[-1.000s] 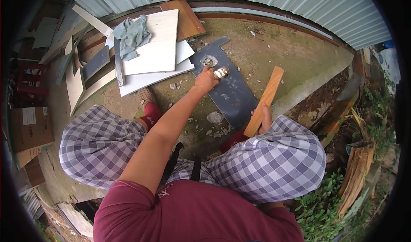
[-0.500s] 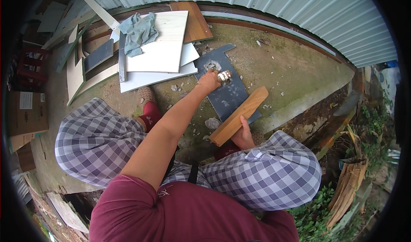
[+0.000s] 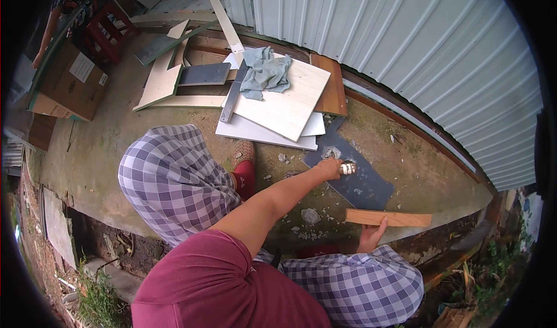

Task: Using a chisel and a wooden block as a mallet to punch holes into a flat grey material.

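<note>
My left hand (image 3: 329, 168) reaches out over a dark grey board (image 3: 368, 183) lying on the ground. Its fingers are closed at a small, shiny silver-and-brown rounded object (image 3: 348, 168), whose kind I cannot make out. Just beyond that hand, a crumpled whitish lump (image 3: 331, 152) rests on the board. My right hand (image 3: 371, 236) grips a wooden strip (image 3: 400, 218) from below, thumb against its near side. The strip is held nearly level across the view, close to the near end of the grey board.
White and pale panels (image 3: 290, 99) are stacked at the back, topped by a grey-blue cloth (image 3: 266, 74) and a metal bar (image 3: 234, 93). Cut boards (image 3: 168, 73) lie further left. A cardboard box (image 3: 69, 78), red stool (image 3: 110, 32) and another person's arm (image 3: 49, 32) appear far left. Corrugated wall (image 3: 394, 44) behind.
The view has swung, bringing another person in at the far left. The wooden strip has turned from a steep slant to nearly level. My left hand stays at the shiny object.
</note>
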The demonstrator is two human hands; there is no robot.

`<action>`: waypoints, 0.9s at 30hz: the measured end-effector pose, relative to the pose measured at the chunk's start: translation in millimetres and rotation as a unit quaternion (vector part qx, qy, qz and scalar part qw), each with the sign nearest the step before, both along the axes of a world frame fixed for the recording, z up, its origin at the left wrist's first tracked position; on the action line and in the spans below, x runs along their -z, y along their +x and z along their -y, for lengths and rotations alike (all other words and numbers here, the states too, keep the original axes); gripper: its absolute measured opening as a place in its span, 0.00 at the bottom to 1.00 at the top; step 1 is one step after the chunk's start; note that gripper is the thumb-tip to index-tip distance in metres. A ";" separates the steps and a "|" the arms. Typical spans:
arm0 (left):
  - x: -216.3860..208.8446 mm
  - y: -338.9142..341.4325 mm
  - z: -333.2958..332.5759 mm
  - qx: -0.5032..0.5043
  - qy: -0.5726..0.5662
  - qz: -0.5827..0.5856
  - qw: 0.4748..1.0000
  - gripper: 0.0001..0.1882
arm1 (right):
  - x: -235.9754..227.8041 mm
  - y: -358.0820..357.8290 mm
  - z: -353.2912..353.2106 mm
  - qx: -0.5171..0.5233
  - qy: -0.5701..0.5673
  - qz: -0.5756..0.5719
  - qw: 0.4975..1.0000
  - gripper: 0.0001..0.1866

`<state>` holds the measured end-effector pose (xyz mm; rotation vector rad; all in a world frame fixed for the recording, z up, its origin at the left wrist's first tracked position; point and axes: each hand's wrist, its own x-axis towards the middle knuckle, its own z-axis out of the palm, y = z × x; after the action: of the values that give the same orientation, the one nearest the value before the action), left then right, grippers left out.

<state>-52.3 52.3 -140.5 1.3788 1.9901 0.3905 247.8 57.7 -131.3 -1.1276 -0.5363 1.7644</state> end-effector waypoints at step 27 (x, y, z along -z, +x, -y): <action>-76.3 -20.0 29.7 -0.081 0.049 0.229 0.969 0.26 | 38.1 13.7 43.6 -0.009 -0.091 -0.105 0.990 0.33</action>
<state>-72.3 22.5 -64.3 1.0636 1.7149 0.8144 261.5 14.1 -169.4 -1.0457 -0.2636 1.9507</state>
